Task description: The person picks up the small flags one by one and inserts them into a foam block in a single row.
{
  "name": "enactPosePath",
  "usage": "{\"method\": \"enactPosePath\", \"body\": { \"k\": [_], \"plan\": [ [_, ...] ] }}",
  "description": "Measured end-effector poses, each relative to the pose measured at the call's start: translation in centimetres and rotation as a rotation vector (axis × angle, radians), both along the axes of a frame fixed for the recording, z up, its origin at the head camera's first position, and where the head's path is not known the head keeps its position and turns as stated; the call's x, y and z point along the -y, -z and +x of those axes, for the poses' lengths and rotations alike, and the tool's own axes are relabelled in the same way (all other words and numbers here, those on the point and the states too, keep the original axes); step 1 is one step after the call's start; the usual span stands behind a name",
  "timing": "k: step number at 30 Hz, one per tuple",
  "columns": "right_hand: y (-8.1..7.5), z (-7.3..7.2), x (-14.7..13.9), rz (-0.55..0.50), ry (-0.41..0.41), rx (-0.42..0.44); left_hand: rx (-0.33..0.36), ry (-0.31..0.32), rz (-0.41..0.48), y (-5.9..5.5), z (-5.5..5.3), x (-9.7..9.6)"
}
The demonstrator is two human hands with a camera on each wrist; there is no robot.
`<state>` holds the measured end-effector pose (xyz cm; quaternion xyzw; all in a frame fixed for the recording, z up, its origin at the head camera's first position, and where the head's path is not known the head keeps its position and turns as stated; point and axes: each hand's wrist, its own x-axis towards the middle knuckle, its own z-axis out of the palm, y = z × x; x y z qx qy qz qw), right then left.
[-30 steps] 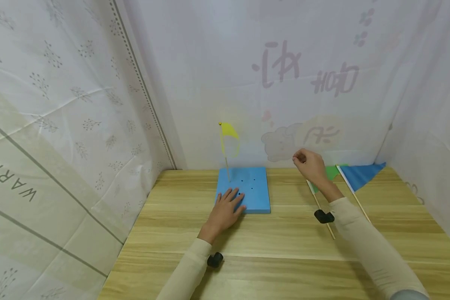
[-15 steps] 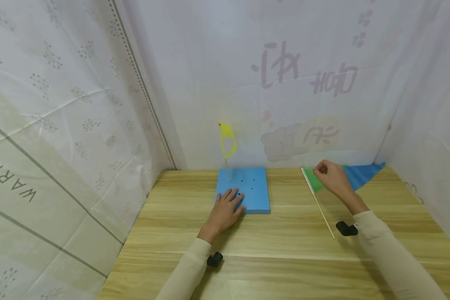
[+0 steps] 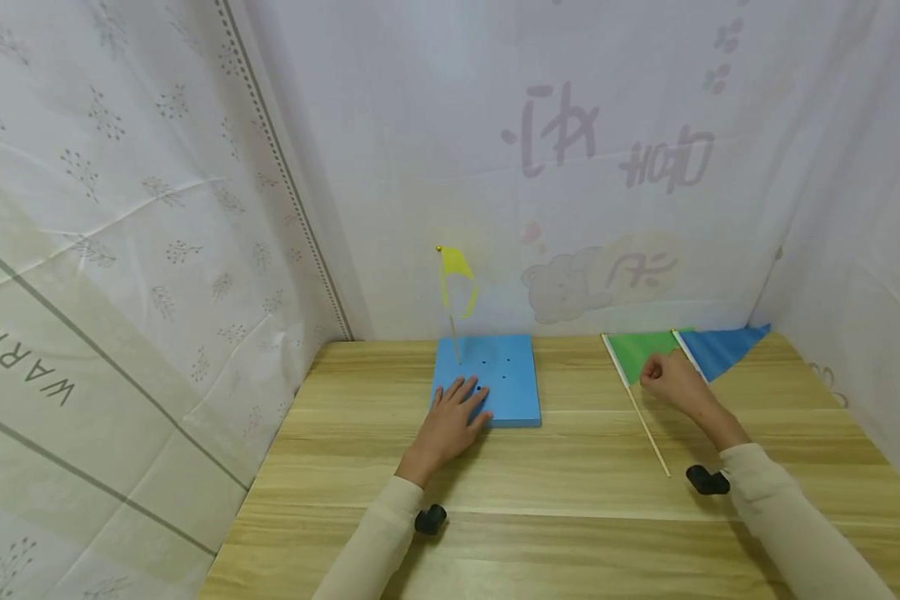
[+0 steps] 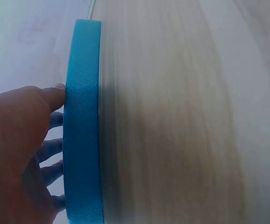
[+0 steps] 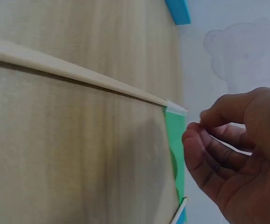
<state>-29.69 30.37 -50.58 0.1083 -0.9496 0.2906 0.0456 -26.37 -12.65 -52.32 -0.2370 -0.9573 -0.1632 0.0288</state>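
Observation:
My left hand rests with spread fingers on the front left of a blue foam board with several small dark holes. In the left wrist view its fingertips touch the top of the board. A yellow flag stands upright on a thin stick in the board's back left. To the right, my right hand hovers over a green flag, its fingers loosely bent and nothing between them. The right wrist view shows the thumb near the fingertips, beside the green cloth and the wooden stick.
A blue triangular flag lies right of the green one, its stick mostly behind my right hand and arm. The wooden table ends at a printed curtain at the back, with more curtain on the left.
My right hand has moved right and down, from left of the green flag to over it. My left hand stays on the board. The yellow flag's cloth flutters a little.

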Motion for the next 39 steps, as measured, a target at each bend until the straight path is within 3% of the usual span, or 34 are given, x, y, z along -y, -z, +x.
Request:
{"method": "enactPosePath", "body": {
  "k": [5, 14, 27, 39],
  "plan": [
    [0.8, 0.2, 0.1, 0.04, -0.013, 0.054, 0.003, 0.001, -0.003, 0.1, -0.1, 0.0],
    [2.2, 0.4, 0.7, 0.034, 0.016, 0.232, 0.002, 0.002, -0.02, 0.1, 0.1, -0.1],
    [1.7, 0.0, 1.2, 0.058, 0.046, 0.299, -0.009, 0.005, -0.004, 0.1, 0.1, 0.0],
    [1.7, 0.1, 1.0, -0.047, 0.029, 0.344, -0.021, 0.01, -0.008, 0.1, 0.2, 0.1]
  ]
}}
